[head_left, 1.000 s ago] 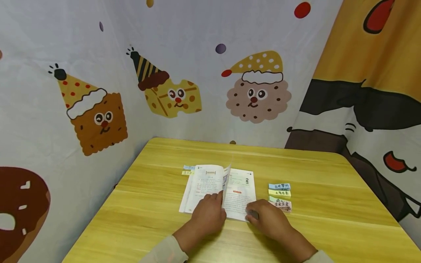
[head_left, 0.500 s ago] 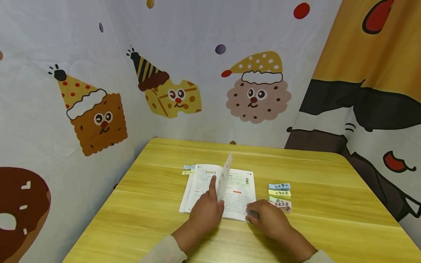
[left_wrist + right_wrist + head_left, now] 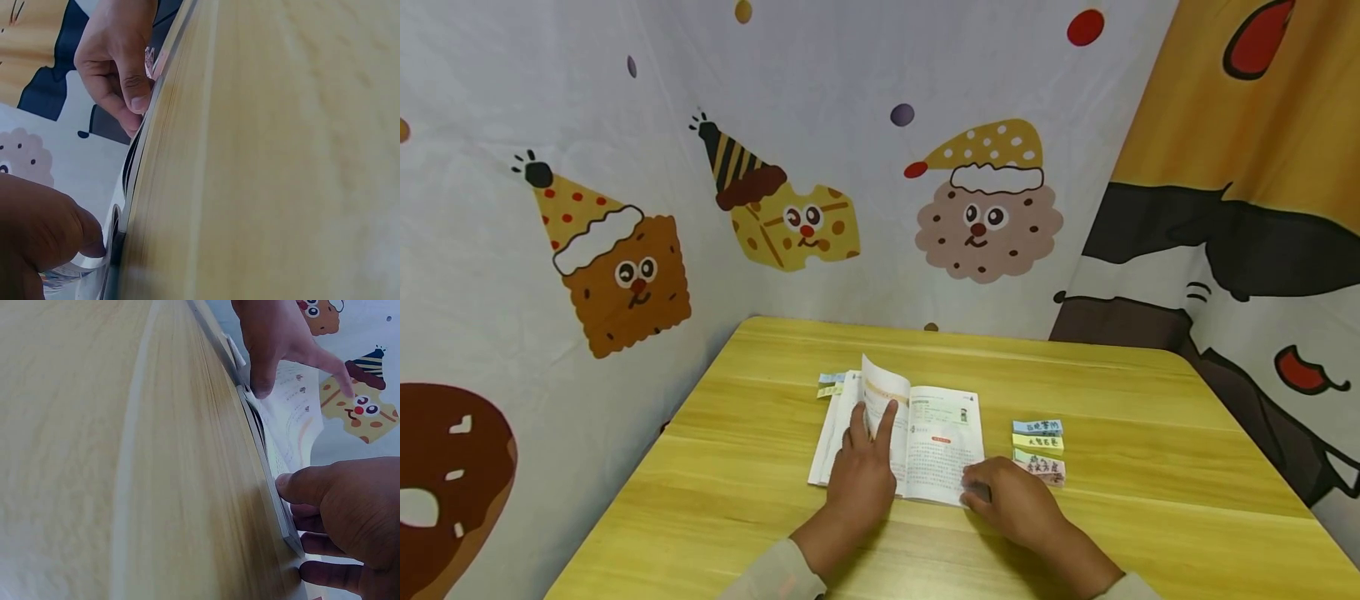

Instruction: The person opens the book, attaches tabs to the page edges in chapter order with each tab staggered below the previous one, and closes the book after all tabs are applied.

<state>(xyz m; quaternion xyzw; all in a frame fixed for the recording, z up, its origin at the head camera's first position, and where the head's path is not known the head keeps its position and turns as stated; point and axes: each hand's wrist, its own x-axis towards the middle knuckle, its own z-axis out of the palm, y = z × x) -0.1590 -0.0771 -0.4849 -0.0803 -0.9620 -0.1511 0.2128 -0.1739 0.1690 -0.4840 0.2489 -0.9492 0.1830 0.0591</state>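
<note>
An open book (image 3: pixel 943 446) of printed text lies on the wooden table. My left hand (image 3: pixel 859 479) rests over its left side, index and middle fingers spread and fairly straight against a lifted page (image 3: pixel 886 385) that curls up towards the left. In the right wrist view, the left thumb (image 3: pixel 262 378) presses down near the spine. At the lower right corner my right hand (image 3: pixel 1018 504) holds the book, thumb (image 3: pixel 294 486) on top of the page and the other fingers curled at the edge. Blue and yellow sticky tabs (image 3: pixel 831 385) jut out from the book's upper left.
Handwritten sticky notes (image 3: pixel 1037 443) in blue, yellow, green and pink lie on the table (image 3: pixel 1120 467) right of the book, close to my right hand. A cloth (image 3: pixel 865 67) printed with cartoon snacks hangs behind and left of the table.
The page that stood upright at the spine has swung left, pushed by my left hand, whose fingers have spread. My right hand has stayed at the book's corner.
</note>
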